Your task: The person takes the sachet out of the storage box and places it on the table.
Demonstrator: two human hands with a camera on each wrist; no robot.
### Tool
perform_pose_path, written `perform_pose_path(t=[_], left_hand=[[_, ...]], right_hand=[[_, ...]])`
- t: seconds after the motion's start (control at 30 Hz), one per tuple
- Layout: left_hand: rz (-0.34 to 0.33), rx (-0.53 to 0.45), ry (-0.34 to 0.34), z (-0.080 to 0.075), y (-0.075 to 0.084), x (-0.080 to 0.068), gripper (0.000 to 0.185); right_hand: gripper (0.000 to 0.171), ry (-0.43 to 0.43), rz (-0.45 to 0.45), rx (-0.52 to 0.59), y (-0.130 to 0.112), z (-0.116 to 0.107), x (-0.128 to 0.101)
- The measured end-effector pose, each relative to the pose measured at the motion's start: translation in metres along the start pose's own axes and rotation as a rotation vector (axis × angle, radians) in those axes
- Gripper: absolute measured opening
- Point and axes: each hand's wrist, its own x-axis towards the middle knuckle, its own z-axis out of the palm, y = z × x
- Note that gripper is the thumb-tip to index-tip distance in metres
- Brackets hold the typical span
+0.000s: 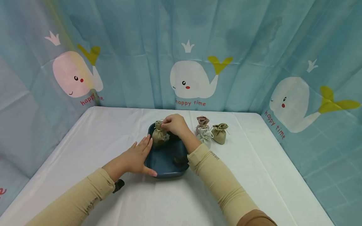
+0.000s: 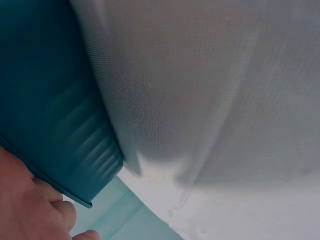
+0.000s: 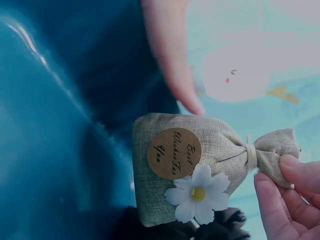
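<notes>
A dark blue tray (image 1: 162, 171) sits on the white table. My right hand (image 1: 173, 124) pinches the tied top of an olive burlap pouch (image 1: 159, 135) that stands in the tray's far left corner. In the right wrist view the pouch (image 3: 200, 165) shows a round label and a white daisy, with my fingertips (image 3: 292, 172) on its gathered neck. My left hand (image 1: 139, 154) lies flat against the tray's left rim, fingers straight and thumb along the front edge. The left wrist view shows the tray's ribbed wall (image 2: 60, 125) beside my fingers (image 2: 30, 210).
Three more pouches stand right of the tray: a pink one (image 1: 202, 123), a pale one (image 1: 205, 137) and an olive one (image 1: 220, 133). A dark object (image 1: 179, 161) lies in the tray by my right forearm. A whale-print curtain (image 1: 192, 62) encloses the table.
</notes>
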Motion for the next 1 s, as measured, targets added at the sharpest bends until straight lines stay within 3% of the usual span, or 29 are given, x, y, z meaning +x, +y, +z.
perform_pose_path(t=[0.43, 0.77, 1.0], left_hand=[[0.002, -0.011, -0.004, -0.004, 0.003, -0.002, 0.137], [-0.017, 0.020, -0.007, 0.003, -0.003, 0.002, 0.140], [-0.001, -0.002, -0.004, -0.003, 0.002, -0.002, 0.138]], right_hand=[[0.010, 0.011, 0.016, 0.046, -0.011, -0.016, -0.009], [0.009, 0.023, -0.016, 0.060, -0.017, -0.026, -0.016], [0.009, 0.025, -0.017, 0.069, -0.020, -0.033, -0.020]])
